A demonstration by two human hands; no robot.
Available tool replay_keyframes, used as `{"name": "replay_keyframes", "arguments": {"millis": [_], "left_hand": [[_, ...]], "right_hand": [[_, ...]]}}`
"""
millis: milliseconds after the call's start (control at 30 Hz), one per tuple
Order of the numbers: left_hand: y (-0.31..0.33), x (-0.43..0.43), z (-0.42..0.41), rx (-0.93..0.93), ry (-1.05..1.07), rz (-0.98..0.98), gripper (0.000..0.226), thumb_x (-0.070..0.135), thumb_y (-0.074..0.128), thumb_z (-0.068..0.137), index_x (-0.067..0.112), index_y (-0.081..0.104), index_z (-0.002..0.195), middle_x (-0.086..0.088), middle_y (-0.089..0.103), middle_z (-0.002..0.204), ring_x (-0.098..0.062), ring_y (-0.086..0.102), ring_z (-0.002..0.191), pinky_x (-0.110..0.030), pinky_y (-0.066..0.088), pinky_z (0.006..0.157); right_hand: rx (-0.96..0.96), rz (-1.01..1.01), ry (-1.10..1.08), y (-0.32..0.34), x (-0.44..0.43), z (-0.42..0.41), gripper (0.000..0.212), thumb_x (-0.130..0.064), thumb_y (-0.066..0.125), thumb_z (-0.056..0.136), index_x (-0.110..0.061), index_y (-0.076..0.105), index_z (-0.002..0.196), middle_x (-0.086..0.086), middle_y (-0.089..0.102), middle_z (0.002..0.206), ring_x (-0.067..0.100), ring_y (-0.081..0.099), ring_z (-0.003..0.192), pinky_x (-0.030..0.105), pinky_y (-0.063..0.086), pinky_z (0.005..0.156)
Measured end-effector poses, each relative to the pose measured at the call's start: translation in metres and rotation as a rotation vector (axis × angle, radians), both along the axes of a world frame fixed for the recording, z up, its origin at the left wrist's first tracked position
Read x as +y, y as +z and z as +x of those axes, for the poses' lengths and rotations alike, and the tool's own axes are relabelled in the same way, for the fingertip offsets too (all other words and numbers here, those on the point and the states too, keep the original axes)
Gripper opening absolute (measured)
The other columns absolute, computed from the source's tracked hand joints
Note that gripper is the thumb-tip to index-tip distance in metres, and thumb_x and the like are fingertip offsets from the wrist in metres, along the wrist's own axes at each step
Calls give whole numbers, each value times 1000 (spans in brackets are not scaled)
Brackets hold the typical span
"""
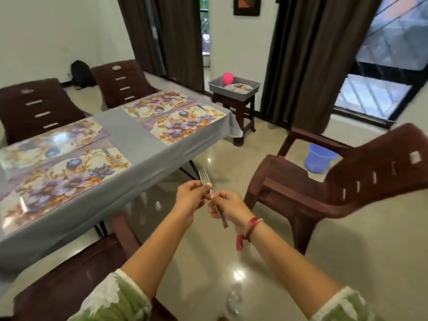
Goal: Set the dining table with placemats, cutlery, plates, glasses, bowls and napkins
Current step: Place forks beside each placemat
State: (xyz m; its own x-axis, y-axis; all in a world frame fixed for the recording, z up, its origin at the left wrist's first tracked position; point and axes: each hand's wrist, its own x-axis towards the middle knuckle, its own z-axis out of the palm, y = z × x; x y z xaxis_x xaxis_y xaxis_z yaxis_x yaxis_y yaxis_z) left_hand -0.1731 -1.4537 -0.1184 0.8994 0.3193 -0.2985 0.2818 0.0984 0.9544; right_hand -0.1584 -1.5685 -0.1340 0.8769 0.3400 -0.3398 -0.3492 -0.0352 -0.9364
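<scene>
Holding fork [203, 178] in both hands, brown chair [335, 181] beside table [129, 133].

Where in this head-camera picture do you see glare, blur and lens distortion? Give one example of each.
Head view: glare whitens the nearest placemat and the floor tiles; motion blur smears the right-hand chair, while the fork held by both hands stays fairly sharp; wide-angle distortion bends the table edge and the curtains.
</scene>
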Motion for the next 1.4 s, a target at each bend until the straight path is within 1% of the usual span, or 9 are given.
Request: {"name": "replay_keyframes", "arguments": {"millis": [133,333,533,700,933,1100,1200,1300,1400], "left_hand": [[11,14,63,-31,59,12,7,7,63,89,3,58,91,-13,50,70,-1,47,38,-13,36,39],[4,41,144,35,158,54,14,17,68,87,9,61,79,-12,61,74,-13,45,55,-16,35,44],[-6,73,224,51,316,55,18,15,66,89,14,60,72,-1,60,64,-8,46,50,-14,36,44],[-15,93,304,96,475,46,15,12,65,89,13,61,75,1,54,60,-8,42,50,-16,33,44],[-22,119,378,126,600,25,14,6,64,88,11,62,75,0,49,56,-2,38,37,-14,29,37],[-34,161,408,148,645,-28,14,8,63,89,10,62,76,-4,55,63,-6,48,48,-13,39,45],[-45,196,429,169,678,-88,11,4,62,89,8,64,79,-6,60,67,-11,55,58,-18,49,56],[-66,239,451,207,671,-115,15,-4,59,87,6,64,78,-10,61,69,-17,57,62,-23,50,61],[-88,278,471,282,669,-132,15,-7,60,85,5,65,77,-13,64,71,-22,61,63,-28,56,61]], "right_hand": [[-37,-12,56,3,15,75,15,-7,52,95,-5,64,88,3,59,67,13,55,61,22,47,59],[-34,-25,153,1,40,167,13,-10,54,95,-8,63,86,3,55,70,12,51,64,22,48,63],[-92,-102,312,-7,81,265,15,-10,54,94,1,65,95,2,50,61,7,43,51,13,35,43],[-155,-90,417,-12,108,360,9,-8,61,90,-3,66,83,-1,55,64,5,48,60,14,41,60],[-130,-91,532,-17,142,442,7,-4,65,87,-4,66,80,-2,58,68,7,53,63,15,44,54],[-75,-135,612,-31,186,479,13,-10,65,88,-15,65,76,0,61,69,8,55,64,20,44,58],[-4,-119,629,-40,224,499,11,-8,62,90,-9,67,81,2,62,69,12,57,63,24,48,61],[24,-161,595,-55,265,521,11,-4,59,90,2,68,92,3,64,67,10,61,55,19,49,49],[75,-223,580,-78,304,538,15,1,57,89,-5,69,82,7,65,74,19,62,70,25,55,61]]}}
